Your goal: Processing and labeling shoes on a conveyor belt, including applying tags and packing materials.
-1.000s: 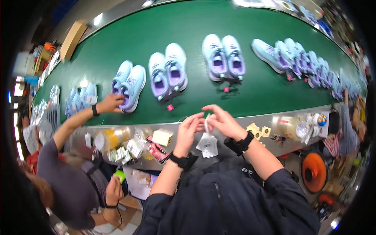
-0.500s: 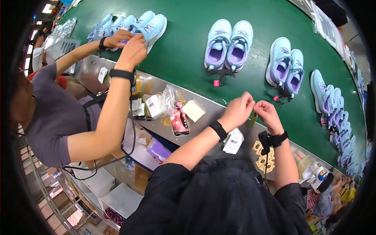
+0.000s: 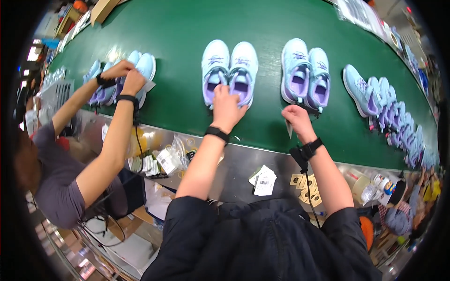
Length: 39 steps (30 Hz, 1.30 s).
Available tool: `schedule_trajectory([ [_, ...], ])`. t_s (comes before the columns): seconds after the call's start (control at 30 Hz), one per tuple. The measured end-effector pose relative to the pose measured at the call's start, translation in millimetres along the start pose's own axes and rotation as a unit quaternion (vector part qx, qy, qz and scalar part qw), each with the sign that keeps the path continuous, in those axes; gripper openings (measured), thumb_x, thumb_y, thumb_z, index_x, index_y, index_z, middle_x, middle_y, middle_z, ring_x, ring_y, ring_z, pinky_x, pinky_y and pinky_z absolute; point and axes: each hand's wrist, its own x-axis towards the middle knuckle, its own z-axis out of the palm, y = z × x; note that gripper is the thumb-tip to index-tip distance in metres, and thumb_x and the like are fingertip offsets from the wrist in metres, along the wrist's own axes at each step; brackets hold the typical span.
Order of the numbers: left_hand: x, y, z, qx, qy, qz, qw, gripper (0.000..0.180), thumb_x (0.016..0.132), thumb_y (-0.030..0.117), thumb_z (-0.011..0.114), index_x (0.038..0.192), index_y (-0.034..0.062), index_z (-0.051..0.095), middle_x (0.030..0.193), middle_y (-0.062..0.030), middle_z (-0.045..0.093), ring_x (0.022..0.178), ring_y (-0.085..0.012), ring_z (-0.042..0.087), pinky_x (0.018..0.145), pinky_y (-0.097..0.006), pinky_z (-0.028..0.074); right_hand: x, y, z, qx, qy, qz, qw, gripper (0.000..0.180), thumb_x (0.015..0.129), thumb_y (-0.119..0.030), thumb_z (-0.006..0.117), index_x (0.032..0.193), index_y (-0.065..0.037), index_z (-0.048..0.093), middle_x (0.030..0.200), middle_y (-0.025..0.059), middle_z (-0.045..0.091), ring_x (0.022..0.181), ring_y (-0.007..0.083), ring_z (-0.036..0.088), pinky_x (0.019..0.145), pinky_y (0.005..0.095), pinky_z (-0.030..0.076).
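My left hand (image 3: 227, 108) reaches over the heels of a pair of light blue sneakers (image 3: 243, 56) with lilac linings, its fingers at the shoe openings and closed on the heel area. What exactly the fingertips grip is partly hidden. To the right, my right hand (image 3: 299, 122) pinches a small tag (image 3: 288, 129) that hangs below the fingers on a barely visible string. Just beyond this hand stands a second pair of light blue sneakers (image 3: 296, 56), toes pointing away.
More sneakers (image 3: 358, 89) line the green table (image 3: 187, 28) at right. White tags (image 3: 265, 181) and tan cards (image 3: 309, 189) lie on the metal ledge (image 3: 234, 164). At left, a co-worker's hands (image 3: 126, 77) work at other sneakers (image 3: 146, 68). A tape roll (image 3: 357, 182) sits at right.
My hands were close together at the tag; now they are apart. The left has reached forward to the sneakers, and the right holds the tag. The whole view has shifted.
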Motion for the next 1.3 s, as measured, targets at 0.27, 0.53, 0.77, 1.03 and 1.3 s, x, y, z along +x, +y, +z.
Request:
schedule_trajectory([
  [0.27,-17,11,-38,-0.034,-0.091,0.066,0.993,0.021,0.064,0.018,0.069,0.071,0.0022,0.058,0.096,-0.0142,0.051,0.094,-0.0309,0.048,0.081,-0.039,0.039,41,3,43,-0.136,0.042,-0.104,0.984,0.018,0.07,-0.021,0.06,0.076,-0.006,0.064,0.069,0.0105,0.062,0.065,0.0249,0.061,0.06,0.0336,0.046],
  [0.53,31,19,-4,0.12,-0.016,0.117,0.986,0.008,0.07,0.017,0.062,0.071,0.0101,0.064,0.074,-0.0042,0.053,0.076,-0.0247,0.051,0.066,-0.038,0.036,48,-11,78,-0.243,0.119,-0.153,0.95,0.01,0.07,-0.019,0.056,0.07,-0.011,0.064,0.069,0.0122,0.061,0.067,0.0316,0.059,0.06,0.0411,0.047],
  [0.77,29,2,9,-0.036,0.003,0.121,0.992,0.007,0.068,0.009,0.062,0.073,0.0052,0.065,0.068,-0.0109,0.054,0.068,-0.0279,0.053,0.062,-0.036,0.042,56,-11,86,-0.258,0.099,-0.122,0.953,0.019,0.074,-0.02,0.049,0.072,-0.009,0.064,0.073,0.0164,0.061,0.072,0.0333,0.06,0.063,0.0455,0.047],
  [1.03,50,-16,12,0.008,-0.164,-0.06,0.985,0.016,0.073,0.018,0.061,0.071,0.0021,0.057,0.07,-0.011,0.059,0.067,-0.0261,0.057,0.062,-0.036,0.042,52,-12,109,-0.19,0.183,-0.183,0.947,0.014,0.075,-0.014,0.048,0.084,-0.005,0.054,0.069,0.0147,0.06,0.067,0.0331,0.059,0.058,0.0435,0.047],
  [1.3,39,-54,1,-0.317,0.036,-0.086,0.944,0.02,0.092,0.018,0.043,0.09,-0.0014,0.048,0.076,-0.0066,0.055,0.069,-0.0157,0.052,0.068,-0.029,0.043,38,-26,101,-0.133,0.213,-0.164,0.954,0.014,0.073,-0.01,0.051,0.083,-0.001,0.053,0.068,0.0169,0.059,0.067,0.0342,0.059,0.059,0.0437,0.046],
])
